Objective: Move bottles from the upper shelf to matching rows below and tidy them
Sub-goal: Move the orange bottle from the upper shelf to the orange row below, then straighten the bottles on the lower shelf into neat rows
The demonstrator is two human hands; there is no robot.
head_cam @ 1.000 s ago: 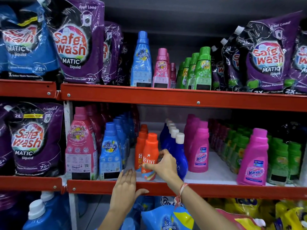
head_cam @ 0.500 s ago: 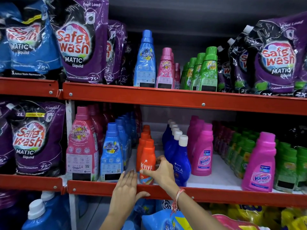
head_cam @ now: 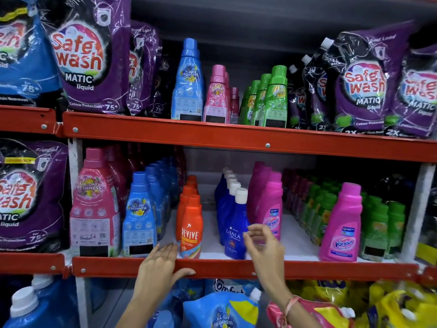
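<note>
On the upper shelf (head_cam: pixel 236 136) stand a tall blue bottle (head_cam: pixel 188 81), pink bottles (head_cam: pixel 217 95) and green bottles (head_cam: pixel 275 98). The lower shelf (head_cam: pixel 331 268) holds rows: large pink bottles (head_cam: pixel 94 204), blue bottles (head_cam: pixel 139 211), orange Revive bottles (head_cam: pixel 190 223), dark blue Ujala bottles (head_cam: pixel 233 223), pink Vanish bottles (head_cam: pixel 272 204) and green bottles (head_cam: pixel 324 209). My left hand (head_cam: pixel 160 266) rests flat on the lower shelf's red edge beside the front Revive bottle. My right hand (head_cam: pixel 262 247) hovers with fingers apart in front of the Ujala row, holding nothing.
Purple and blue Safewash pouches (head_cam: pixel 87 55) fill the shelf ends on both levels. A lone pink Vanish bottle (head_cam: pixel 341 223) stands at the front right. Below the lower shelf lie blue jugs (head_cam: pixel 26 306), a blue pouch (head_cam: pixel 220 311) and yellow packs (head_cam: pixel 402 304).
My right hand has let go of the front orange Revive bottle and moved right, now open before the Ujala bottles. My left hand stays on the shelf edge.
</note>
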